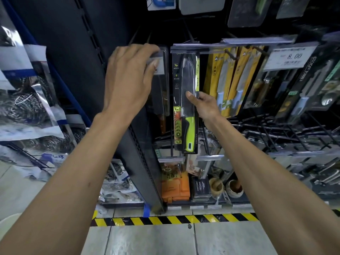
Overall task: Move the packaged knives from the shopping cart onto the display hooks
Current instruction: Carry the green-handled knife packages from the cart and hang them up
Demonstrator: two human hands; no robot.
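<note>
A packaged knife with a green handle (185,115) hangs upright under a clear price strip (184,47). My right hand (202,105) pinches its right edge at mid height, thumb on the front. To its left hangs a packaged knife with a wooden handle (161,100). My left hand (128,80) grips the clear label holder (156,59) at the top of that pack. The display hooks behind the packs are mostly hidden. No shopping cart is in view.
Yellow-boxed knives (226,80) and dark packaged knives (303,89) hang to the right under an 8.00 price tag (287,57). A black shelf upright (143,162) stands at left, bagged scourers (27,107) beyond it. Hazard tape (174,219) lines the floor.
</note>
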